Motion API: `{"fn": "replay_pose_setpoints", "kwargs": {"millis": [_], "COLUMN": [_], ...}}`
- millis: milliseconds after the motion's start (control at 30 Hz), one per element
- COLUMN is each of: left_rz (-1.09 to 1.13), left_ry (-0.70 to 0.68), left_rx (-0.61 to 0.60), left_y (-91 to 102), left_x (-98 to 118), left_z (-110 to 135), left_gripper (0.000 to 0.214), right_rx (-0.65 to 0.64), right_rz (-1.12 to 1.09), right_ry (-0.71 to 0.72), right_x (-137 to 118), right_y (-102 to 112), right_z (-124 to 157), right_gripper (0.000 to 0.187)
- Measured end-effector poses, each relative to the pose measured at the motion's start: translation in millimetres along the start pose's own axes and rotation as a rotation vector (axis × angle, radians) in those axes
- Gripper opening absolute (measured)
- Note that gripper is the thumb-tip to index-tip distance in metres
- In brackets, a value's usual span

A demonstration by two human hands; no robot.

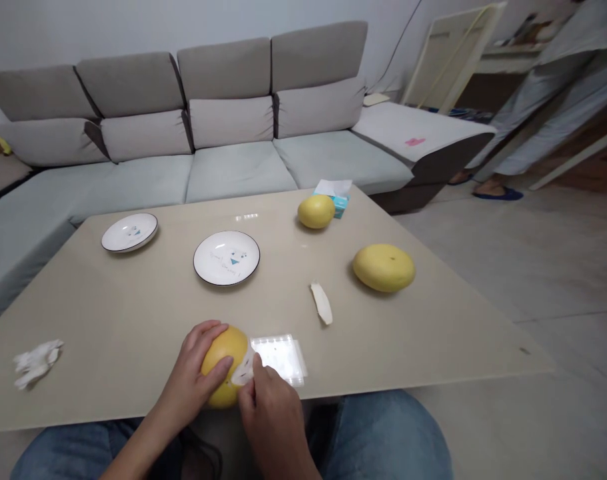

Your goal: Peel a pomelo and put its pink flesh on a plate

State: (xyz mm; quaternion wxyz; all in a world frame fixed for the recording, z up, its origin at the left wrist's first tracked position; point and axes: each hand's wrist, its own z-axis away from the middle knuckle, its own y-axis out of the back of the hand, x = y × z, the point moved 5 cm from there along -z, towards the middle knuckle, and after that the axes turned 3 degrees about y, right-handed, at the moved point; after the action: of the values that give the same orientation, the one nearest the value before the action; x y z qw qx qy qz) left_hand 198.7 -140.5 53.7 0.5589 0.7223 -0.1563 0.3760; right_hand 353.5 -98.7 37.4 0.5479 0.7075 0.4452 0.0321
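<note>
One pomelo (226, 347) at the near edge of the table (133, 300), just left of centre in my view; whether it rests on the tabletop or is lifted, I cannot tell. Skin yellow, with a bare white patch (242, 371) on the side facing right.

Left hand (197, 360): I see it clamped over the fruit from the left, fingers spread across the top, thumb pointing at the white patch. Right hand (277, 408): at the lower right of the patch, fingers curled, thumb and forefinger close to each other. Whether they pinch a bit of peel, I cannot tell.

Just beyond the right hand, I note a flat, shiny, pale packet (283, 359), partly covered by the fingers; glare hides its contents. Farther out, a white strip of peel (322, 305) lies alone, slanting toward me.

Two more pomelos, both with whole skins as far as I can see: one on the right (384, 268), one farther back (316, 211), in front of a blue tissue box (341, 203). Two dark-rimmed plates: one mid-table (226, 258), one back left (130, 232). Crumpled tissue (38, 363) near the left edge. Behind, a grey sofa (238, 170); upper right, another person's legs (538, 113).
</note>
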Motion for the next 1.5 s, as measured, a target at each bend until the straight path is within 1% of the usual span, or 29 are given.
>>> {"fn": "replay_pose_setpoints", "kwargs": {"millis": [100,167,267,333,433,600,800,867,1000,1033,1200,1267,1367,1500], "left_rz": [0.0,-0.013,-0.045,-0.055,-0.047,-0.041,-0.018,-0.02,-0.017,-0.016,-0.019,-0.027,-0.027,-0.016], "left_ry": [-0.002,0.001,0.011,0.018,0.017,-0.003,-0.018,-0.026,-0.057,-0.068,-0.095,-0.1,-0.112,-0.122], "left_rx": [-0.013,-0.032,-0.065,-0.071,-0.054,-0.021,-0.026,-0.021,-0.01,-0.007,-0.025,-0.035,-0.03,-0.017], "left_y": [2.0,3.4,3.6,2.6,0.6,1.9,6.1,6.4,7.8,8.6,10.7,10.7,10.9,11.5], "left_x": [-0.8,-0.5,2.0,4.3,7.1,6.1,3.2,2.0,-2.9,-4.4,-8.0,-7.1,-5.2,-5.8], "left_z": [-2.8,-2.9,0.4,3.6,6.3,3.5,4.2,5.3,6.5,6.8,9.1,10.3,11.4,10.8], "left_gripper": [0.04,0.041,0.056,0.064,0.064,0.063,0.061,0.061,0.059,0.059,0.06,0.061,0.061,0.059], "right_rx": [0.03,0.019,-0.011,-0.048,-0.121,-0.141,-0.22,-0.204,-0.086,-0.077,-0.18,-0.197,-0.184,-0.12], "right_rz": [-0.107,-0.134,-0.08,-0.028,0.017,-0.005,-0.051,-0.049,-0.103,-0.121,-0.181,-0.179,-0.158,-0.168], "right_ry": [0.035,0.031,-0.017,-0.052,-0.066,-0.036,0.002,0.001,-0.022,-0.029,-0.031,-0.037,-0.045,-0.053], "right_x": [3.6,4.4,4.8,5.6,7.1,9.5,7.9,7.0,7.9,8.8,11.9,12.1,11.6,14.0], "right_y": [3.5,6.4,9.9,9.7,5.6,5.1,6.7,5.4,6.1,6.4,6.2,4.4,-1.5,-4.8], "right_z": [0.6,1.6,1.9,0.8,-2.0,-7.2,-10.6,-10.3,-8.7,-8.3,-7.8,-7.5,-5.7,-4.3], "right_gripper": [0.035,0.035,0.034,0.03,0.022,0.025,0.023,0.026,0.03,0.03,0.024,0.023,0.024,0.027]}}
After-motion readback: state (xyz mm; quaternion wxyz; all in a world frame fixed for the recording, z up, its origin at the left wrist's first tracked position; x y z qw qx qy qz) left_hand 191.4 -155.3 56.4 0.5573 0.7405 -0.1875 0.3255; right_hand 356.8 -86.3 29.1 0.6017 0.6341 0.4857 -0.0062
